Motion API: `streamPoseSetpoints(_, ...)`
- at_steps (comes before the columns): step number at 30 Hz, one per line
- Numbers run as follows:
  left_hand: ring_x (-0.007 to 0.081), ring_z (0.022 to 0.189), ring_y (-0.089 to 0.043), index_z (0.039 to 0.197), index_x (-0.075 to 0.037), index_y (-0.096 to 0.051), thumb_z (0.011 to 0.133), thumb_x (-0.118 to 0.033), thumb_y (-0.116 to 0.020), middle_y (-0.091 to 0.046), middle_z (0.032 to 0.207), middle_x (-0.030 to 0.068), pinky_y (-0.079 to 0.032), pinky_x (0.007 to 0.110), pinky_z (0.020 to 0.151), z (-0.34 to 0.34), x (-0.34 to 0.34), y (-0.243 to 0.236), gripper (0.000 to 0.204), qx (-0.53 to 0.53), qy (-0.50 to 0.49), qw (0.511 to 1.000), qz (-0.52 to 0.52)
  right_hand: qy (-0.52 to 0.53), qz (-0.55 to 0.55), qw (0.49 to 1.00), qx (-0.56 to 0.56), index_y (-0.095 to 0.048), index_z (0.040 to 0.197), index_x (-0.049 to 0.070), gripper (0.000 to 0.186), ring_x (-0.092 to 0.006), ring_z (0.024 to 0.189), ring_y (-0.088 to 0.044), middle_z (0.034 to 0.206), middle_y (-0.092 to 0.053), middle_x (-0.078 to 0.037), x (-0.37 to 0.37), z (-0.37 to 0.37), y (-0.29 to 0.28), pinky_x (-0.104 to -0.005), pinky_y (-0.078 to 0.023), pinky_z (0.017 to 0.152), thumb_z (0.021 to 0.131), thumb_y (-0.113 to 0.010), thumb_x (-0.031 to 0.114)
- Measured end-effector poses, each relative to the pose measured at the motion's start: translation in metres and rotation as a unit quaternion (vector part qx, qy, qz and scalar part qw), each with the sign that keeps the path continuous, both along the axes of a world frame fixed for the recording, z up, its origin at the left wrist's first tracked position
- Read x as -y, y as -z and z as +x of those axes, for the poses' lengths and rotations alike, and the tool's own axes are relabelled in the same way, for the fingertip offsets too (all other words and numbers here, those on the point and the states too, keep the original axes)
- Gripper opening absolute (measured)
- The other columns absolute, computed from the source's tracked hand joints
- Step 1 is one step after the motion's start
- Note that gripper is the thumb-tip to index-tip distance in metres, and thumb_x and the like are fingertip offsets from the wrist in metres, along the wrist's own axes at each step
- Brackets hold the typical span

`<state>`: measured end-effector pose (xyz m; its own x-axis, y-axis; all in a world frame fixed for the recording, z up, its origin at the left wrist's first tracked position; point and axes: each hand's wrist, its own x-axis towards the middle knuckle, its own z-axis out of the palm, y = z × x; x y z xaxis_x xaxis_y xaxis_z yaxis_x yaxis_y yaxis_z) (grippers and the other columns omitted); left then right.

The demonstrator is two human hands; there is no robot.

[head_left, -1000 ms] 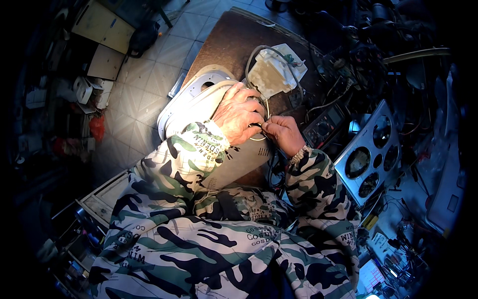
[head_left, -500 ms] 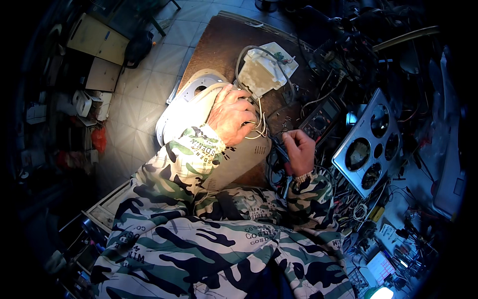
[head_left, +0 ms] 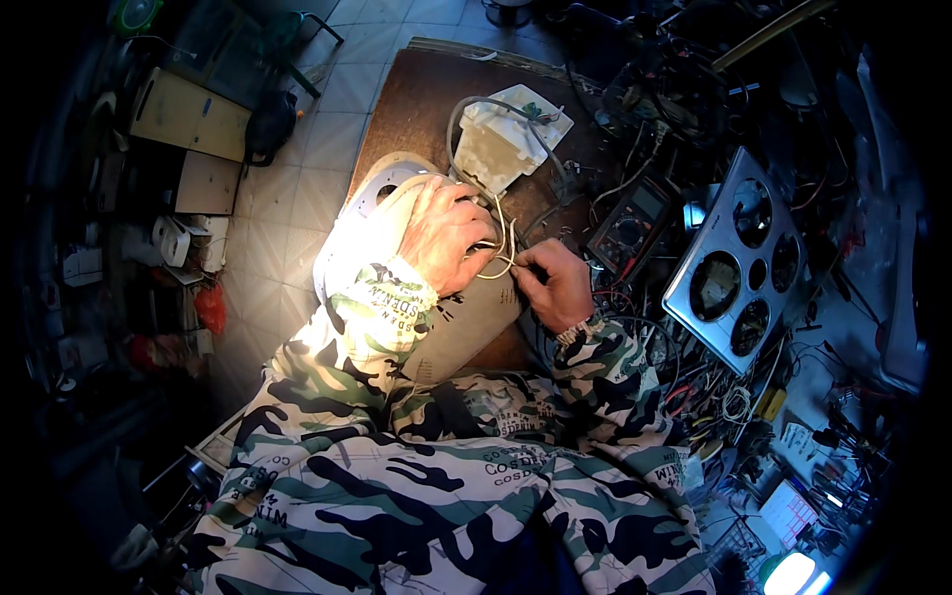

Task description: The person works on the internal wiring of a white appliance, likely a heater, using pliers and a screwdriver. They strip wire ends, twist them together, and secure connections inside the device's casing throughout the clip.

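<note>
My left hand (head_left: 446, 234) lies over a pale appliance housing (head_left: 387, 230), its fingers curled and their tips hidden, so what they grip cannot be made out. Thin white wires (head_left: 509, 230) come out beside those fingers and loop rightward. Thumb and forefinger of my right hand (head_left: 561, 286) pinch together at one of these wires, just right of the left hand. A beige panel with small slots (head_left: 466, 322) lies below both hands. Beyond them sits a dirty white plastic box (head_left: 506, 144), a grey cable (head_left: 453, 129) curving around it.
All this stands on a brown wooden board (head_left: 397, 109). A multimeter (head_left: 632, 226) with red and black leads is to the right, then a metal plate with round openings (head_left: 739, 263). Tangled cables (head_left: 714, 402) heap along the right side. A lit lamp (head_left: 790, 573) shows at lower right.
My right hand has moved left from the dark and red leads near the multimeter to the white wires. The left hand stays at the housing. The whole view has shifted slightly.
</note>
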<state>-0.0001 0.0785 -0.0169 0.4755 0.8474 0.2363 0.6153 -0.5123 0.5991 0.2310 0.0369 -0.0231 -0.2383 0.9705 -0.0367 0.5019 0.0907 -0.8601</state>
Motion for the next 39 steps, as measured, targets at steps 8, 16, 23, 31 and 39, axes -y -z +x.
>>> streamPoseSetpoints(8, 0.0186, 0.070, -0.068, 0.106, 0.000, -0.075, 0.086, -0.001, -0.079, -0.070, 0.088, 0.0120, -0.055, 0.032, 0.065, 0.023, 0.066, -0.030, 0.020, 0.152, -0.178, 0.956, -0.175, 0.203, -0.211, 0.899, -0.326, -0.074, 0.103, -0.005, 0.008, -0.0105, 0.082, -0.071, 0.092, -0.076, -0.007, 0.021, -0.005, 0.014, -0.0243, -0.056, 0.073, 0.099, -0.072, 0.001)
streamPoseSetpoints(16, 0.0134, 0.063, -0.069, 0.135, 0.003, -0.066, 0.096, 0.001, -0.070, -0.073, 0.084, 0.0118, -0.054, 0.028, 0.058, 0.071, 0.087, -0.003, 0.039, 0.262, -0.174, 0.918, -0.239, 0.147, -0.116, 0.943, -0.276, -0.074, 0.106, -0.006, 0.009, -0.0112, 0.087, -0.070, 0.100, -0.075, -0.007, 0.033, -0.006, -0.001, -0.0255, -0.056, 0.079, 0.099, -0.070, -0.001)
streamPoseSetpoints(23, 0.0144, 0.061, -0.068, 0.120, 0.003, -0.074, 0.098, -0.002, -0.071, -0.072, 0.082, 0.0114, -0.054, 0.029, 0.057, 0.063, 0.082, -0.002, 0.022, 0.284, -0.192, 0.885, -0.316, 0.128, -0.082, 0.933, -0.325, -0.074, 0.105, -0.006, 0.010, -0.0113, 0.090, -0.067, 0.108, -0.073, -0.007, 0.037, -0.006, 0.003, -0.0253, -0.052, 0.086, 0.099, -0.072, 0.001)
streamPoseSetpoints(31, 0.0231, 0.081, -0.071, 0.111, 0.001, -0.079, 0.097, -0.005, -0.074, -0.072, 0.088, 0.0128, -0.056, 0.033, 0.076, 0.062, 0.077, 0.001, 0.016, 0.233, -0.165, 0.933, -0.221, 0.261, -0.214, 0.849, -0.406, -0.075, 0.107, -0.003, 0.012, -0.0093, 0.083, -0.066, 0.092, -0.074, -0.005, 0.047, -0.005, 0.006, -0.0242, -0.053, 0.079, 0.101, -0.073, 0.008)
streamPoseSetpoints(39, 0.0224, 0.090, -0.070, 0.113, 0.000, -0.079, 0.096, -0.002, -0.073, -0.073, 0.098, 0.0127, -0.054, 0.032, 0.083, 0.055, 0.072, 0.012, 0.018, 0.271, -0.136, 0.922, -0.241, 0.353, -0.211, 0.897, -0.160, -0.073, 0.104, 0.001, 0.016, -0.0146, 0.078, -0.070, 0.093, -0.076, -0.007, 0.123, 0.103, 0.010, -0.0302, -0.056, 0.069, 0.101, -0.073, 0.016)
